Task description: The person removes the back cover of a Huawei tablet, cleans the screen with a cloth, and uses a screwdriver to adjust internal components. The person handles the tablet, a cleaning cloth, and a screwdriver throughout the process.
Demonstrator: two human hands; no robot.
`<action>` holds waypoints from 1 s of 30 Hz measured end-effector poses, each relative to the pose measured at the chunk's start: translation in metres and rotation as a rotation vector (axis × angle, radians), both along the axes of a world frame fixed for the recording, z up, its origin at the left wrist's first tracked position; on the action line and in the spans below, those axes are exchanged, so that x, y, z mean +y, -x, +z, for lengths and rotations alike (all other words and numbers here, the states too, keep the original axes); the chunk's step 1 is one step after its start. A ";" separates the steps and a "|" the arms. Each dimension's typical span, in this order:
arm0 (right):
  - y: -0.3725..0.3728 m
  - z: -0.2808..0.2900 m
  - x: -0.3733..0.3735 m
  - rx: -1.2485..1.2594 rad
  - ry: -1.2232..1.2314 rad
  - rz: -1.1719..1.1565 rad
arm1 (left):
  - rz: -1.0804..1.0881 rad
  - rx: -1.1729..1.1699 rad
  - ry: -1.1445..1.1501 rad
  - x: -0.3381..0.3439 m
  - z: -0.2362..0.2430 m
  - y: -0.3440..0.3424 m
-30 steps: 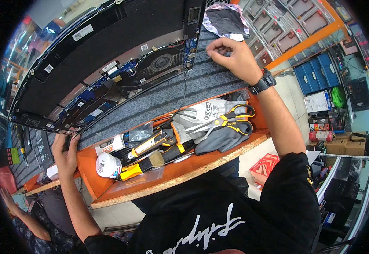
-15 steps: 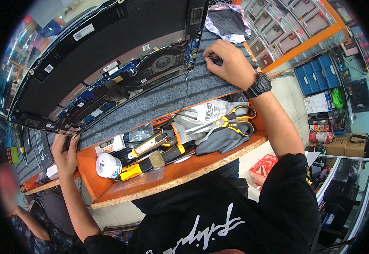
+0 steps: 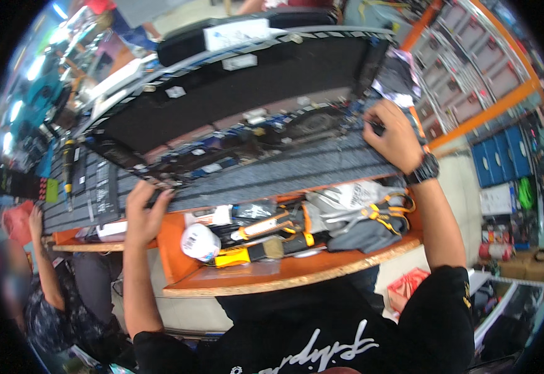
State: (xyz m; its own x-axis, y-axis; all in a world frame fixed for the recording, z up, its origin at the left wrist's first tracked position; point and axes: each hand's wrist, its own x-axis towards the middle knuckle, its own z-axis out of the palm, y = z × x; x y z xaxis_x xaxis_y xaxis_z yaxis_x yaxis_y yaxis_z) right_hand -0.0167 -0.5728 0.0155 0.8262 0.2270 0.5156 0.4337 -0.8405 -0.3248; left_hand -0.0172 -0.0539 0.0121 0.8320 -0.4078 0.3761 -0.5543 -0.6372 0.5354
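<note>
A large flat-screen unit [image 3: 253,75] stands tilted on the bench, its black back exposed and small circuit boards showing along its lower edge. My left hand [image 3: 145,212] holds its lower left corner between thumb and fingers. Near the lower right corner is my right hand [image 3: 395,137], closed around a dark slim tool [image 3: 377,128], mostly hidden by my fingers; its exact kind does not show. That hand is apart from the unit. A grey ribbed mat [image 3: 259,187] lies beneath everything.
An open orange drawer [image 3: 175,252] juts toward me, holding a white tub [image 3: 200,242], yellow-black scissors [image 3: 381,215], a brush [image 3: 272,248], a utility knife [image 3: 262,225] and grey gloves [image 3: 353,196]. A screwdriver [image 3: 68,165] lies at left. Another person [image 3: 53,293] sits there.
The whole view has shifted and blurred, so the unit, drawer and hands sit farther right and lower. The unit now shows its upper edge. Both hands keep about the same places beside it.
</note>
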 end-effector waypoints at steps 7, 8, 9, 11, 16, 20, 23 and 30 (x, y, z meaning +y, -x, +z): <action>0.006 0.008 0.011 0.033 -0.053 0.001 | 0.006 0.089 0.063 0.000 0.006 0.004; 0.006 0.010 0.009 0.037 -0.054 -0.004 | -0.001 0.080 0.069 -0.002 0.007 0.004; 0.006 0.009 0.007 0.033 -0.064 -0.005 | -0.010 0.070 0.074 -0.003 0.007 0.004; 0.004 0.007 0.008 0.059 -0.091 0.010 | -0.026 0.039 0.074 -0.003 0.005 0.001; 0.004 0.009 -0.001 0.054 -0.086 0.050 | 0.033 0.031 -0.001 0.003 -0.004 0.001; 0.003 0.005 -0.012 0.037 -0.049 0.074 | 0.007 0.036 0.073 -0.004 -0.001 0.001; 0.004 0.005 -0.013 0.045 -0.096 0.085 | -0.019 0.029 0.090 -0.008 0.004 0.002; 0.004 0.000 -0.017 0.041 -0.096 0.094 | 0.022 0.057 0.083 -0.012 0.006 0.006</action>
